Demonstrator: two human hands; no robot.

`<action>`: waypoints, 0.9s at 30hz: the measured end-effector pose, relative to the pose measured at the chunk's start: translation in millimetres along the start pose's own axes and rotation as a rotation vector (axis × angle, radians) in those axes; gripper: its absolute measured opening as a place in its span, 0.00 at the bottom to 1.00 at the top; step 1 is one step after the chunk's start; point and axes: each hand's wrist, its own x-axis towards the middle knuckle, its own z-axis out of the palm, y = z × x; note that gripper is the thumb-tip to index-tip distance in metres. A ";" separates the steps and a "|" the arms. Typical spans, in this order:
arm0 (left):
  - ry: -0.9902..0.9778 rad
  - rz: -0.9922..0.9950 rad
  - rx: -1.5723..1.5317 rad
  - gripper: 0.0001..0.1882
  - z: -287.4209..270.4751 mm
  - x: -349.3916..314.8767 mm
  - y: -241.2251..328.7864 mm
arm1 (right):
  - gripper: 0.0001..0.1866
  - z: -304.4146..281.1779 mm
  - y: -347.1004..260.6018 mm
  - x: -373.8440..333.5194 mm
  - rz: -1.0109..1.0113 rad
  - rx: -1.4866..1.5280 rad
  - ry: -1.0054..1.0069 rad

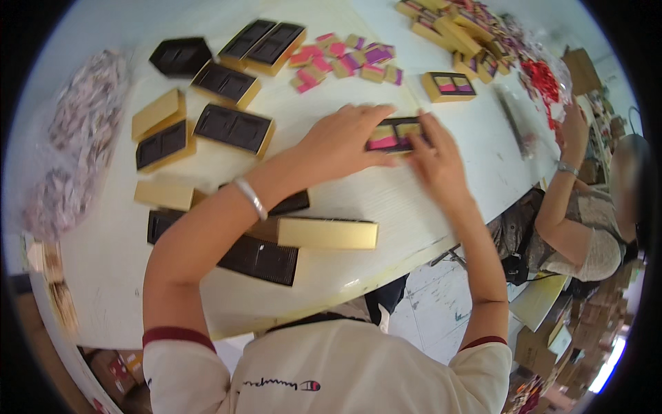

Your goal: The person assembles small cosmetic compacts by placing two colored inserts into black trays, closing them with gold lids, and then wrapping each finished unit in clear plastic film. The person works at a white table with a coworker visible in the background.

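I see the left hand (345, 143) with fingers parted just enough to span the left end of a two-compartment box (395, 135), holding it on the white table (358, 196). The right hand (439, 160) bends its fingers over the right end — whether they grip, I can't tell — with pink and purple pieces (345, 61) beyond.
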 end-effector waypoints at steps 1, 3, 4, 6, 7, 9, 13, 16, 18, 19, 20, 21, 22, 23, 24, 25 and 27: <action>0.070 0.055 -0.032 0.33 5.6 -6.8 -2.2 | 0.20 -1.4 10.1 -4.5 0.060 0.035 -0.068; -0.119 0.037 0.003 0.34 -29.4 -26.2 15.5 | 0.19 -6.6 27.4 -9.3 0.115 0.084 -0.128; -0.211 0.052 0.015 0.35 -50.3 -31.8 26.4 | 0.19 -9.8 40.3 -15.0 0.105 0.050 -0.132; -0.316 0.143 0.038 0.33 -68.5 -70.3 32.3 | 0.19 -19.4 57.1 -18.6 0.229 0.084 -0.155; -0.316 0.234 0.129 0.31 -69.2 -88.6 32.0 | 0.20 -22.7 61.6 -18.9 0.313 0.113 -0.155; -0.399 0.140 0.268 0.28 -63.0 -111.0 40.4 | 0.22 -28.7 56.5 -17.3 0.307 0.035 -0.075; -0.049 0.185 0.222 0.22 -41.9 -125.6 45.8 | 0.29 -61.7 -20.3 -6.8 0.252 0.560 -0.158; 0.201 0.274 0.338 0.16 -38.7 -108.7 63.4 | 0.28 -82.2 -58.0 -1.0 0.032 1.002 -0.223; 0.224 0.290 0.434 0.13 -31.1 -96.3 61.1 | 0.26 -82.2 -58.1 -2.1 0.084 0.914 -0.216; 0.162 0.266 0.461 0.13 -24.5 -88.2 54.6 | 0.25 -80.9 -56.3 -3.2 0.109 0.870 -0.210; 0.101 0.238 0.491 0.12 -16.8 -80.8 46.9 | 0.23 -72.0 -50.0 -3.9 0.165 0.845 -0.220; 0.036 0.217 0.513 0.12 -6.0 -75.3 41.1 | 0.21 -61.4 -43.7 -7.4 0.247 0.812 -0.243; -0.043 0.219 0.532 0.13 1.5 -73.3 39.2 | 0.19 -46.1 -37.6 -9.4 0.247 0.760 -0.232; -0.073 0.219 0.508 0.14 5.8 -72.1 40.4 | 0.17 -33.2 -31.8 -11.3 0.245 0.709 -0.222; -0.100 0.210 0.488 0.16 7.0 -71.0 43.5 | 0.16 -24.4 -27.1 -11.4 0.237 0.691 -0.185; -0.125 0.201 0.469 0.17 6.7 -70.4 45.0 | 0.14 -18.1 -23.2 -10.0 0.227 0.673 -0.147; -0.006 0.183 0.459 0.20 -3.6 -70.4 43.7 | 0.11 -12.9 -14.5 2.3 0.279 0.660 -0.094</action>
